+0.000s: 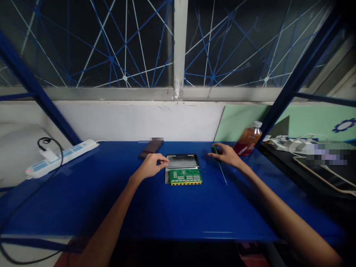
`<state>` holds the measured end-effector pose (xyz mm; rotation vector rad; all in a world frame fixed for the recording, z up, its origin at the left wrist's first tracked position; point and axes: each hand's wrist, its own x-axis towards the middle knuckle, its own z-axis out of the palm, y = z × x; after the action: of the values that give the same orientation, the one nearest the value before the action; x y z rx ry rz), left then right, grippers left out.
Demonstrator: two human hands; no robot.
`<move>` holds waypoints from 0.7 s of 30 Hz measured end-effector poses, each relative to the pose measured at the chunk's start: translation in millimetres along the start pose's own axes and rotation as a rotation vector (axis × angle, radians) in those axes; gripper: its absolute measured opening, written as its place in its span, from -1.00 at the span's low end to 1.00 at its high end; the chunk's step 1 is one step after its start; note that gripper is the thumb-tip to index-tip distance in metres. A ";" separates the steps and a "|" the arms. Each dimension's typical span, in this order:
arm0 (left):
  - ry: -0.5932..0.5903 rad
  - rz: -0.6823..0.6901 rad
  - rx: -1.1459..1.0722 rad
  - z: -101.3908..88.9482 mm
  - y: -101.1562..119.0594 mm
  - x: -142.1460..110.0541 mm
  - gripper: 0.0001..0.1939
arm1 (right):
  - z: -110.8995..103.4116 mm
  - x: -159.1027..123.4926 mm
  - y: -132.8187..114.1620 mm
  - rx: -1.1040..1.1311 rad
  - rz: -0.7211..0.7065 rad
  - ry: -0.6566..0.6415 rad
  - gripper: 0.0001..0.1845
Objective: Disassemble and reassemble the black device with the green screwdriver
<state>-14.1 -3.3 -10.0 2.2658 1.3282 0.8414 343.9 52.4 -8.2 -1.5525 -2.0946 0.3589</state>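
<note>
My left hand (152, 165) is at the left edge of an open metal case (182, 161), with its thumb and fingers closed together on that edge. A green circuit board (185, 175) with a row of yellow connectors along its front lies at the near side of the case. Right of the case, my right hand (226, 154) is closed around the green handle of a screwdriver (223, 174). Its thin shaft slants toward me and to the right, with the tip near the tabletop. A few tiny pieces, perhaps screws (204, 170), lie between the case and the screwdriver.
A phone (151, 147) lies behind my left hand. A drink bottle (249, 139) stands beyond my right hand. On the left is a white power strip (62, 157) with a black cable. White cables (319, 167) lie on a black surface at the right. Blue posts flank the blue table (172, 215).
</note>
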 end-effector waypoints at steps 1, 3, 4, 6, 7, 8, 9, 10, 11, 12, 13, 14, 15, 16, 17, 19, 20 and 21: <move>-0.015 -0.018 0.004 -0.5 -1.2 -0.3 -0.81 | 6.4 0.1 9.8 -0.044 0.026 -0.026 -0.43; -0.050 -0.040 0.009 -1.4 -2.2 -0.9 -0.81 | 17.8 2.1 20.5 -0.109 0.069 -0.047 -0.44; -0.065 -0.045 0.011 -1.9 -2.2 -1.1 -0.81 | 22.2 3.4 21.9 -0.142 0.078 -0.057 -0.45; -0.083 -0.044 0.013 -2.6 -2.1 -1.2 -0.81 | 28.5 5.5 19.8 -0.216 0.067 -0.088 -0.49; -0.083 -0.040 0.016 -2.7 -2.2 -1.2 -0.80 | 30.4 6.0 17.6 -0.248 0.064 -0.088 -0.49; -0.079 -0.035 0.019 -2.6 -2.5 -1.2 -0.80 | 31.6 6.0 15.4 -0.280 0.064 -0.087 -0.49; -0.074 -0.030 0.023 -2.3 -3.1 -1.2 -0.80 | 32.0 5.8 13.5 -0.307 0.063 -0.084 -0.48; -0.074 -0.027 0.026 -1.8 -3.9 -1.3 -0.80 | 31.9 5.3 12.1 -0.327 0.059 -0.085 -0.46; -0.077 -0.026 0.029 -1.2 -5.0 -1.4 -0.80 | 31.2 4.6 11.3 -0.340 0.054 -0.088 -0.44; -0.080 -0.029 0.033 -0.5 -6.3 -1.6 -0.79 | 30.1 4.0 11.1 -0.346 0.045 -0.093 -0.43; -0.084 -0.035 0.038 0.3 -7.6 -1.8 -0.79 | 28.8 3.4 11.4 -0.345 0.037 -0.097 -0.42; -0.090 -0.042 0.045 1.2 -8.8 -1.9 -0.78 | 27.3 2.9 12.0 -0.341 0.032 -0.101 -0.42; -0.095 -0.049 0.054 2.0 -10.0 -2.0 -0.78 | 25.7 2.5 12.8 -0.336 0.033 -0.103 -0.41; -0.097 -0.056 0.062 2.9 -11.0 -2.0 -0.78 | 24.0 2.1 13.7 -0.332 0.035 -0.105 -0.40; -0.100 -0.061 0.066 3.9 -11.8 -1.9 -0.79 | 22.5 1.8 14.8 -0.331 0.041 -0.105 -0.39; -0.110 -0.060 0.056 6.0 -13.0 -1.5 -0.79 | 19.4 0.9 16.7 -0.332 0.053 -0.107 -0.37; -0.113 -0.055 0.046 7.0 -13.5 -1.2 -0.79 | 17.9 0.3 17.4 -0.332 0.058 -0.107 -0.37; -0.111 -0.050 0.039 8.1 -14.0 -1.0 -0.79 | 16.1 -0.4 17.9 -0.332 0.062 -0.106 -0.37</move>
<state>-18.1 2.3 -24.6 2.2642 1.3559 0.6683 349.8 59.0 -30.6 -1.8238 -2.2809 0.1187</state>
